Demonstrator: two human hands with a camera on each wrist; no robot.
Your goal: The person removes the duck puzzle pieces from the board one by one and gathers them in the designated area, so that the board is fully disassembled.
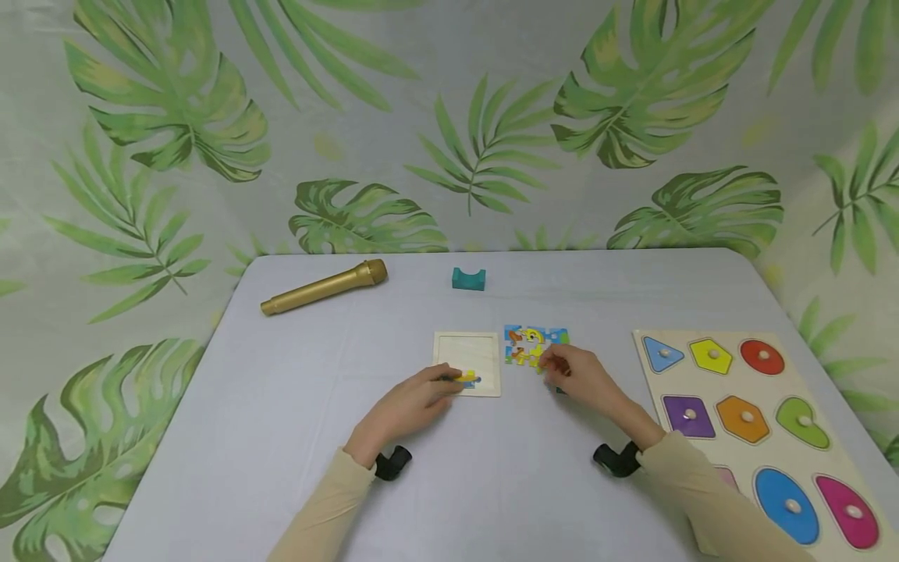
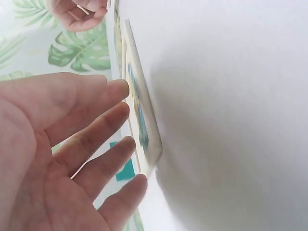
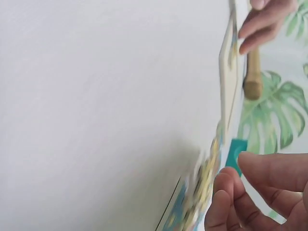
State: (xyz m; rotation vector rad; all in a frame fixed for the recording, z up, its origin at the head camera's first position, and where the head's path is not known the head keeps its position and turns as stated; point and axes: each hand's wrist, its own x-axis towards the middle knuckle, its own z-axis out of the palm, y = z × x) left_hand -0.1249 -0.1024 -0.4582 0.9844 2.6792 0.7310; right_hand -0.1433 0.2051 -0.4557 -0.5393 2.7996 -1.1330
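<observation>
My left hand (image 1: 414,398) lies over the lower left of a shallow wooden puzzle tray (image 1: 467,339), fingers extended and spread in the left wrist view. Beside its fingertips, a yellow-and-blue jigsaw piece (image 1: 469,376) lies inside the tray's lower part. My right hand (image 1: 579,378) hovers at the lower right of a cluster of colourful jigsaw pieces (image 1: 516,337), right of the tray. Its fingers (image 3: 224,185) are loosely bent, with the thumb close to the index finger. No piece shows between them in the right wrist view. The hand hides part of the cluster.
A gold microphone (image 1: 323,287) lies at the back left of the white-covered table (image 1: 281,437). A small teal block (image 1: 468,279) with a curved notch stands at the back middle. On the right lies a wooden board (image 1: 702,468) of coloured shapes with knobs, partly under the right sleeve.
</observation>
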